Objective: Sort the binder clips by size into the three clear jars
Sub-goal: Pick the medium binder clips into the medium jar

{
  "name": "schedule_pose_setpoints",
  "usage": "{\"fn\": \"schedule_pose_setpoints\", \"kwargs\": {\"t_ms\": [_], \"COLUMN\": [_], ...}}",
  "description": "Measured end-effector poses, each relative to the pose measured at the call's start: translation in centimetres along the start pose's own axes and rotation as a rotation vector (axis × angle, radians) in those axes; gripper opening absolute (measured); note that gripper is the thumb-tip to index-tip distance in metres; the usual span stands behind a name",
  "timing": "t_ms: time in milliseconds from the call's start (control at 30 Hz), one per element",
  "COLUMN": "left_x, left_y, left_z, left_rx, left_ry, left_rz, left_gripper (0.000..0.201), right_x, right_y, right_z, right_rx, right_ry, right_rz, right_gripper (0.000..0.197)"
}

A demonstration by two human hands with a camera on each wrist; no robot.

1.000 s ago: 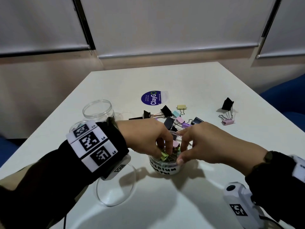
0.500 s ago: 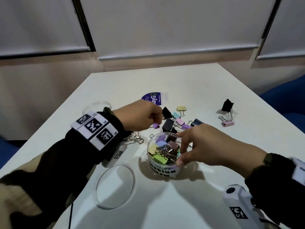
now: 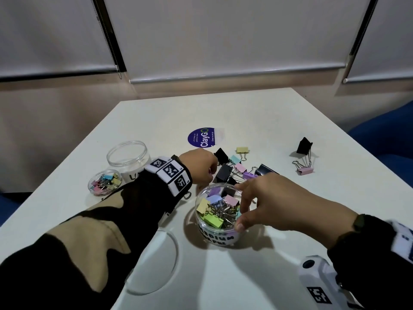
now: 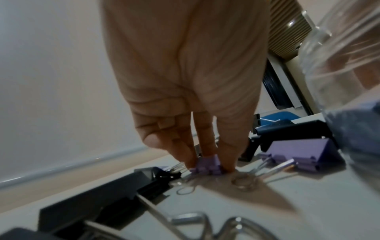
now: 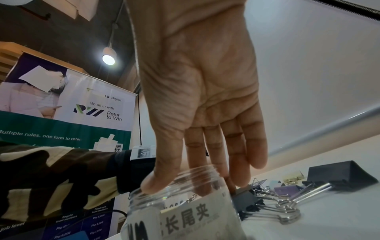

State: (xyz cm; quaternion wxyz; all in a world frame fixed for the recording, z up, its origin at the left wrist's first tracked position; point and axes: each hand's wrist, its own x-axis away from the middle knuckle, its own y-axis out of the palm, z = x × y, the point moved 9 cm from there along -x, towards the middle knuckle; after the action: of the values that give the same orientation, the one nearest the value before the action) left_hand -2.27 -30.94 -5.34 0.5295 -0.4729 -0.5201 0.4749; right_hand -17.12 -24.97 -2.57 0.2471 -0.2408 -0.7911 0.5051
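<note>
While right hand (image 3: 263, 202) steadies the medium jar (image 3: 220, 231), left hand (image 4: 191, 91) has left it; now pinches 1 seemingly small purple clip (image 4: 206, 165).

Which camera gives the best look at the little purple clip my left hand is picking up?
The left wrist view: the small purple clip sits pinched between the left hand fingertips on the table. From the head view that hand hides it; the right wrist view doesn't show it.

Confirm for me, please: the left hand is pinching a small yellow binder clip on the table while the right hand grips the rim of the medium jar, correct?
Not quite: the clip is purple, not yellow. The left wrist view shows the left hand pinching a small purple binder clip against the table. The rest holds: the right hand does grip the rim of the medium jar.
</note>
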Motion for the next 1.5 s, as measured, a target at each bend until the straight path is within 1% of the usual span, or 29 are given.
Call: {"fn": "schedule_pose_setpoints", "kwargs": {"t_ms": [67, 133, 200, 233, 267, 300, 333, 400, 467, 600, 667, 767, 867, 967, 1033, 1100, 1133, 1200, 1300, 1433, 1500], "left_x": [0.4, 1.5, 3.6, 4.8, 6.0, 7.1, 8.1, 9.4, 9.9, 9.7, 9.5, 9.3, 9.1, 9.2, 9.3, 9.4, 9.5, 9.5, 9.5, 9.7, 9.8], "left_y": [-0.6, -2.8, -5.8, -6.9, -7.7, -8.0, -7.8, -6.7, -5.2, -2.9, -2.4, -2.0, -1.6, -1.5, -2.5, -3.4, -3.5, -2.7, -1.6, -1.4, -1.1], "left_z": [0.1, -0.1, -0.3, -0.3, 0.2, 1.1, 2.2, 4.3, 5.6, 6.5, 7.0, 7.8, 8.2, 7.3, 6.7, 6.3, 6.1, 5.8, 5.6, 5.7, 5.7], "left_rx": [0.039, 0.14, 0.377, 0.517, 0.632, 0.703, 0.726, 0.693, 0.656, 0.583, 0.514, 0.445, 0.385, 0.423, 0.42, 0.316, 0.251, 0.155, 0.112, 0.129, 0.103], "left_ry": [0.003, 0.013, 0.015, 0.021, 0.039, 0.07, 0.109, 0.183, 0.217, 0.253, 0.278, 0.306, 0.33, 0.302, 0.3, 0.303, 0.293, 0.253, 0.209, 0.222, 0.227], "left_rz": [0.026, 0.133, 0.261, 0.289, 0.275, 0.22, 0.145, 0.011, -0.067, -0.152, -0.176, -0.175, -0.164, -0.191, -0.142, -0.067, -0.05, -0.066, -0.116, -0.172, -0.196], "left_gripper": [0.022, 0.02, 0.018, 0.018, 0.02, 0.022, 0.025, 0.03, 0.034, 0.041, 0.043, 0.039, 0.037, 0.041, 0.038, 0.03, 0.026, 0.02, 0.017, 0.015, 0.014], "right_x": [0.0, 0.0, 0.0, 0.0, 0.0, 0.0, 0.0, 0.0, 0.0, -0.2, -0.3, -0.3, -0.3, -0.3, -0.4, -0.5, -0.5, -0.6, -0.5, -0.3, -0.3], "right_y": [0.0, 0.0, 0.0, 0.0, 0.0, 0.0, -0.1, -0.2, -0.4, -0.4, -0.3, -0.4, -0.4, 0.0, 0.0, 0.1, 0.1, 0.1, 0.0, 0.0, 0.0], "right_z": [-0.1, -0.1, -0.2, -0.2, -0.2, -0.2, -0.2, -0.4, -0.5, -0.4, -0.3, -0.1, 0.0, 0.0, 0.1, 0.2, 0.2, 0.3, 0.4, 0.2, 0.1], "right_rx": [0.002, 0.013, 0.021, 0.025, 0.029, 0.03, 0.03, 0.028, 0.011, -0.03, -0.07, -0.118, -0.156, -0.175, -0.182, -0.18, -0.172, -0.148, -0.091, -0.036, -0.024], "right_ry": [0.001, -0.004, -0.007, -0.006, -0.003, 0.0, 0.001, 0.004, 0.002, -0.028, -0.032, -0.037, -0.031, -0.038, -0.037, -0.031, -0.027, -0.015, 0.014, 0.042, 0.049], "right_rz": [-0.005, -0.011, -0.017, -0.021, -0.026, -0.029, -0.03, -0.018, -0.003, 0.011, 0.02, 0.034, 0.031, 0.023, 0.024, 0.019, 0.015, 0.005, 0.001, -0.014, -0.019], "right_gripper": [0.037, 0.038, 0.038, 0.038, 0.038, 0.038, 0.038, 0.039, 0.043, 0.056, 0.059, 0.061, 0.069, 0.078, 0.081, 0.084, 0.086, 0.091, 0.091, 0.088, 0.088]}}
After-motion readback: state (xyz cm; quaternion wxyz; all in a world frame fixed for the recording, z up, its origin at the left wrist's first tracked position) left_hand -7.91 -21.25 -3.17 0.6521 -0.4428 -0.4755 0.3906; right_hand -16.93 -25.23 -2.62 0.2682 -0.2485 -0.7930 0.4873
